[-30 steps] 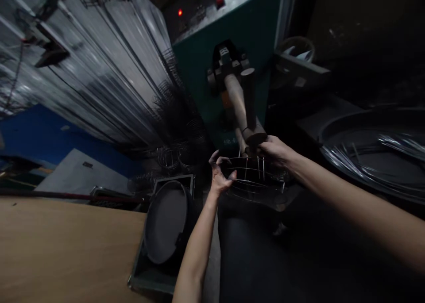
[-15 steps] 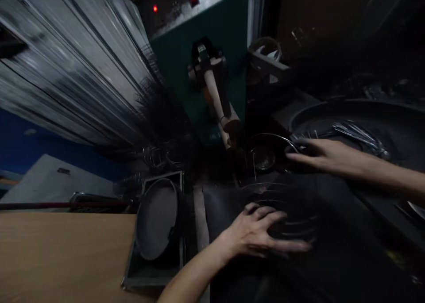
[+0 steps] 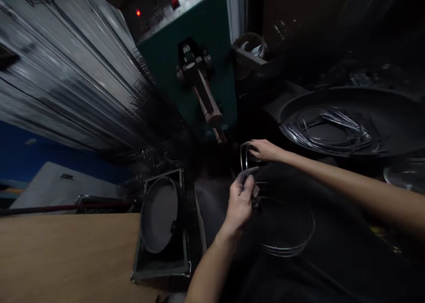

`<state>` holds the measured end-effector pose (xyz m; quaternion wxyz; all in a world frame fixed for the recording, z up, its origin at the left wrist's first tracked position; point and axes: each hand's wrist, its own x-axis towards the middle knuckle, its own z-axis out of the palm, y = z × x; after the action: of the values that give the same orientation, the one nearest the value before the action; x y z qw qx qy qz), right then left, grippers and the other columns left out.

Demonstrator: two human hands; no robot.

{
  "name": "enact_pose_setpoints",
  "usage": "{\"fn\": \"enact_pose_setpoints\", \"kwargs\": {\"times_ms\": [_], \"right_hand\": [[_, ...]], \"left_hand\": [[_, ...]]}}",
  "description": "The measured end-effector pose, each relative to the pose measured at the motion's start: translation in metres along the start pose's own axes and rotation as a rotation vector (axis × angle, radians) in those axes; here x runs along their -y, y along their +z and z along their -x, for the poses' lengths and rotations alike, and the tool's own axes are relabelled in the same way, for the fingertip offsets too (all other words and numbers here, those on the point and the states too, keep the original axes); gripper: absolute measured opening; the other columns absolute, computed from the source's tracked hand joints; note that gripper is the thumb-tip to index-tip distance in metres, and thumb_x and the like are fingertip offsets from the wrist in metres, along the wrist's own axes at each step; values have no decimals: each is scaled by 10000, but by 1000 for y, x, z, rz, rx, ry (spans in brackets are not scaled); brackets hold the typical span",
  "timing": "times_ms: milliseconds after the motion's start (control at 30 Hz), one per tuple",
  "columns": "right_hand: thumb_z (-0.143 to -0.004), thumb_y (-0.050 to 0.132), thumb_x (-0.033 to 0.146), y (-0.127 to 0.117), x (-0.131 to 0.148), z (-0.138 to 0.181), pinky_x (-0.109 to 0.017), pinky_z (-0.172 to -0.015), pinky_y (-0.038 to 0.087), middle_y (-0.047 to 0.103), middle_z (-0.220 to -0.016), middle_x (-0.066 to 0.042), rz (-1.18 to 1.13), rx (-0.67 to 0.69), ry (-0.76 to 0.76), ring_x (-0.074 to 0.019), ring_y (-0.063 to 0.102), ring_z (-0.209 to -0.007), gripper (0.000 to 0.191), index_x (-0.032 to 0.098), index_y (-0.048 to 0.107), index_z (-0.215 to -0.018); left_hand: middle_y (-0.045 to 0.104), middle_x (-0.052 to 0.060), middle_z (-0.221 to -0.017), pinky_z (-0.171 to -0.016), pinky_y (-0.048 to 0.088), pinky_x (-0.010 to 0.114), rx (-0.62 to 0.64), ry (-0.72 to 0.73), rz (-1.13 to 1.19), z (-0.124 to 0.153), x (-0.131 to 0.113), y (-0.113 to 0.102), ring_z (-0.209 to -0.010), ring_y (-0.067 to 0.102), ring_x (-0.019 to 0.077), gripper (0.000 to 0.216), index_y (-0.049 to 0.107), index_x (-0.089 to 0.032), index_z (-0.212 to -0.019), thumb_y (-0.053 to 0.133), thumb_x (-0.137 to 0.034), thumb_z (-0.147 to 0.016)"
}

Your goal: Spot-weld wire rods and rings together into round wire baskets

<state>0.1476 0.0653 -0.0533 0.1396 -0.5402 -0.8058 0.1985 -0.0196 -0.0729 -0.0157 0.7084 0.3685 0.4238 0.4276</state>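
Note:
My left hand (image 3: 241,201) is closed on the near-left rim of a round wire frame (image 3: 285,232) that lies on my dark lap. My right hand (image 3: 264,150) is stretched forward, its fingers curled over a small wire ring (image 3: 245,157) standing just below the machine's arm. The green machine (image 3: 195,68) stands behind, with a brown electrode arm (image 3: 207,104) pointing down toward the hands.
A big dark pan (image 3: 392,130) at right holds several loose wire rings (image 3: 328,130). Bundles of straight wire (image 3: 66,82) lean at left. A round grey plate in a metal box (image 3: 162,219) sits beside a wooden table (image 3: 66,258). Finished wire frames (image 3: 159,155) pile behind.
The wire frame came off the machine arm down onto my lap. My left hand closed on its rim; my right hand swung right, then back to the small ring.

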Motion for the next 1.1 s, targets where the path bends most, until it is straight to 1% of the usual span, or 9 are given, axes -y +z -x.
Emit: {"fn": "enact_pose_setpoints", "kwargs": {"times_ms": [100, 233, 500, 600, 700, 800, 867, 967, 1100], "right_hand": [[-873, 444, 101, 19, 18, -27, -260, -878, 475, 622, -1153, -113, 41, -44, -81, -202, 616, -1035, 408, 175, 627, -1231], [-874, 433, 94, 14, 26, -22, -227, -653, 454, 589, -1138, -127, 222, -7, -164, -179, 634, -833, 493, 211, 559, -1336], [-905, 440, 123, 0, -4, 13, -247, -645, 437, 593, -1181, -124, 249, 73, -127, -208, 619, -858, 554, 223, 421, -1449], [-934, 464, 215, 0, -5, 35, -317, -695, 472, 527, -1304, -184, 224, 10, 10, -277, 618, -945, 534, 169, 393, -1461], [-940, 448, 282, 8, 3, 76, -433, -852, 472, 586, -1225, -199, 4, -7, 150, -317, 608, -1010, 430, 117, 544, -1326], [-889, 528, 377, 20, 22, 111, -419, -955, 445, 664, -1102, -128, -530, 260, 180, -286, 607, -1036, 327, 153, 666, -1082], [-807, 609, 504, 24, 37, 121, -363, -813, 510, 686, -923, -101, -847, 340, 314, -249, 641, -865, 385, 154, 662, -959], [-698, 682, 541, 19, 48, 119, -255, -505, 444, 608, -669, -28, -1020, 207, 539, -140, 540, -529, 462, 164, 624, -958], [-672, 694, 446, 11, 51, 114, -223, -424, 372, 574, -596, -3, -1091, 348, 644, -114, 482, -445, 460, 185, 590, -1036]], "left_hand": [[422, -85, -565, -390, 222, 154, -34, -69, 152, -27, 13, 7, -376, 259, 9, 609, 574, -173, -1206, 701, -540, -737], [601, -1, -677, -528, 413, 193, -58, -76, 169, -50, 15, -18, -532, 553, 76, 584, 638, -130, -1107, 748, -522, -688], [703, 79, -822, -762, 484, 292, 432, -213, -94, -66, 28, -15, -681, 624, 127, 586, 681, -98, -1085, 705, -558, -723], [687, 52, -782, -779, 487, 285, 497, -260, -137, -79, 33, -13, -704, 622, 119, 506, 698, -106, -1051, 687, -518, -758], [691, 42, -803, -797, 482, 265, 359, -194, -214, -88, 28, -24, -754, 622, 123, 423, 723, -115, -975, 702, -476, -756], [697, 43, -812, -802, 484, 274, 315, -151, -327, -90, 17, -33, -778, 626, 142, 396, 729, -124, -970, 679, -467, -777], [705, 51, -868, -836, 482, 287, 361, -117, -399, -89, 13, -35, -829, 635, 158, 384, 733, -132, -971, 640, -469, -811], [709, 72, -955, -904, 472, 321, 379, -64, -463, -86, 15, -38, -928, 639, 190, 384, 736, -131, -957, 566, -463, -869], [701, 82, -940, -939, 461, 358, 382, -4, -505, -89, 18, -41, -961, 636, 216, 450, 708, -104, -1045, 462, -462, -926]]}}
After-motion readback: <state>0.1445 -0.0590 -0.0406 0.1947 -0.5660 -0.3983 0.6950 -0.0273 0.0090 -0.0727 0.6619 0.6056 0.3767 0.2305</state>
